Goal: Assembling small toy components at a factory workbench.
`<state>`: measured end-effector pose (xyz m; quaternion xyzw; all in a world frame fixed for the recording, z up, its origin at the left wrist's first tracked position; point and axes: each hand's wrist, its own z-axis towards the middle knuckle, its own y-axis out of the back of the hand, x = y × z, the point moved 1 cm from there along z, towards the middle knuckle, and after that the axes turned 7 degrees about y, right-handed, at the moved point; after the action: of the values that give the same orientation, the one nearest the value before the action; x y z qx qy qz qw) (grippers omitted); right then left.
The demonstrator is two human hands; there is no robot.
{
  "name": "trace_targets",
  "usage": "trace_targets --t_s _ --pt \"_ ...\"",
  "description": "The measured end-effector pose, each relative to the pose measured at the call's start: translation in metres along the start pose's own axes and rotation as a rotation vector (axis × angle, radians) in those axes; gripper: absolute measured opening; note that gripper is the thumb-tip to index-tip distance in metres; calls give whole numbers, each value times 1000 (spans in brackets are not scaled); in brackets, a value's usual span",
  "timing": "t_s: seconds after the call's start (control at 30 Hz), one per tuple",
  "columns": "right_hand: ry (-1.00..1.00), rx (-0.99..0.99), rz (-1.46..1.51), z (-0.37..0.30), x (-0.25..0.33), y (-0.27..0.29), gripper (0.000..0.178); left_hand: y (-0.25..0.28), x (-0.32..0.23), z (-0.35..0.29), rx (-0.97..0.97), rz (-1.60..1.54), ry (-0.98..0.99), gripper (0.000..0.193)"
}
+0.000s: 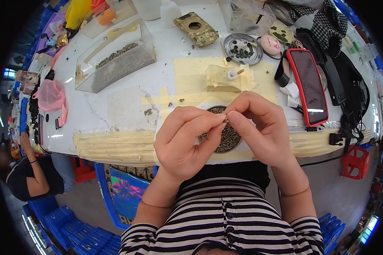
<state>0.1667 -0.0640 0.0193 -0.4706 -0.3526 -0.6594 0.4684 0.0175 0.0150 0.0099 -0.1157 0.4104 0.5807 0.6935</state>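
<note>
Over a round dish of small dark grey-green parts [229, 142], my two hands meet fingertip to fingertip. My left hand [187, 138] pinches with thumb and forefinger, and my right hand [259, 129] pinches right beside it. Between the fingertips is a tiny piece, mostly covered and too small to name. Just beyond the hands stands a tape-covered block [219, 79] with a small white cup [232, 75] and a stick in it. Farther back lies a camouflage-coloured model tank hull [196, 29] with a round hole.
At the left stands a clear bin of small parts [123, 63]. A round clear dish with dark green pieces [243, 49] sits at the back. To the right lies a phone in a red case [307, 87]. Far left, a pink mesh basket [51, 95] rests near another person's arm [36, 172].
</note>
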Motion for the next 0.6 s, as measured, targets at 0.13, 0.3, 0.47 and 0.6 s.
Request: trace_targets --t_s 0.13,0.3,0.47,0.6 --pt "-8 -4 25 -1 0 -1 10 0 1 -1 9 -16 28 20" --pt "87 -40 -62 0 1 0 6 -1 -1 0 0 46 -1 20" --pt "591 -97 -529 3 4 -3 20 -3 1 1 -39 98 -9 26" --pt "740 -86 -702 -1 1 -7 33 -2 5 0 -49 61 50 25"
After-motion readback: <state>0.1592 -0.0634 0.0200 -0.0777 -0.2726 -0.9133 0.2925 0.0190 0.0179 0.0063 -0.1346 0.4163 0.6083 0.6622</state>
